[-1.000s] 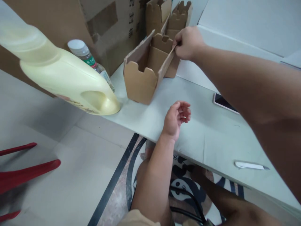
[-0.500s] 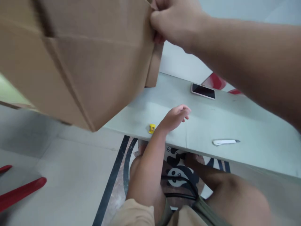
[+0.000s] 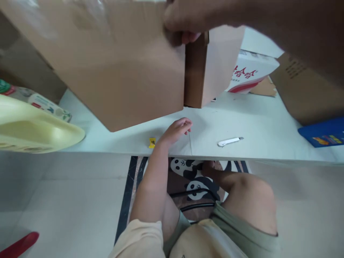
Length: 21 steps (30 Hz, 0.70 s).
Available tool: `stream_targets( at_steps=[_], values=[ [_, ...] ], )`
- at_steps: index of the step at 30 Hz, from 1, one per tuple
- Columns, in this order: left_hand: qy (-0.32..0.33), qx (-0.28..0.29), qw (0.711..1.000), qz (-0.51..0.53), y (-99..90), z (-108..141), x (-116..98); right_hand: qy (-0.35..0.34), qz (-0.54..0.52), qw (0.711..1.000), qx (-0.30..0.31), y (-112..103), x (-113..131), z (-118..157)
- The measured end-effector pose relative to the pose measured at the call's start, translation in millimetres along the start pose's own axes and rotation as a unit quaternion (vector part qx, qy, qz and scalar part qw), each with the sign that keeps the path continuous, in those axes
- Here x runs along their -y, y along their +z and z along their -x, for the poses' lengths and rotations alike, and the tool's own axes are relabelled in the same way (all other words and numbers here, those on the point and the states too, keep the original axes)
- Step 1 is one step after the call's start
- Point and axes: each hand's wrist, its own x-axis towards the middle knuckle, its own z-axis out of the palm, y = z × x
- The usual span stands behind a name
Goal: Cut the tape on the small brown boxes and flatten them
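My right hand (image 3: 185, 21) grips a large brown cardboard box (image 3: 129, 89) by its upper edge, with the fingertips curled under the cardboard. The box hangs over the table (image 3: 258, 118), its lower corners tilted, with a folded panel showing on the right. Below it, my left hand (image 3: 178, 128) rests on the tabletop, fingers loosely curled and apart from the thumb, holding nothing visible. Beside the left wrist lies a small yellow wrapped sweet (image 3: 152, 142). A white utility knife (image 3: 230, 142) lies to the right. The box hides nearly all of the phone.
At left stands a pale yellow jug (image 3: 40, 125) beside a patterned package (image 3: 48, 105). Toward the back right are a white carton with red lettering (image 3: 248, 71), a brown carton (image 3: 309, 89) and a blue package (image 3: 322, 132). A panda-patterned mat (image 3: 197, 190) lies below.
The box has swung right and now covers most of the phone. My right hand moved with it, still gripping. The view has turned, bringing cartons and the jug into sight.
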Motion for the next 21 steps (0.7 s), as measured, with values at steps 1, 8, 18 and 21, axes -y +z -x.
stream_targets(
  at_steps=[1, 8, 18, 21],
  values=[
    [-0.002, 0.005, 1.0, 0.002, 0.2, -0.2, 0.5, -0.017, 0.092, 0.996, -0.014, -0.4, 1.7, 10.6],
    [-0.037, -0.076, 0.992, 0.093, 5.5, -3.8, -8.6, -0.079, 0.374, 0.924, -0.029, 25.9, -39.2, 62.2],
    [-0.013, -0.288, 0.934, 0.21, -4.9, -11.9, -6.9, -0.072, 0.176, 0.979, -0.068, 90.1, -85.6, 100.0],
    [0.016, -0.297, 0.928, 0.224, -8.9, -11.0, -4.6, -0.065, 0.134, 0.984, -0.099, 74.8, -104.0, 124.5]
  ],
)
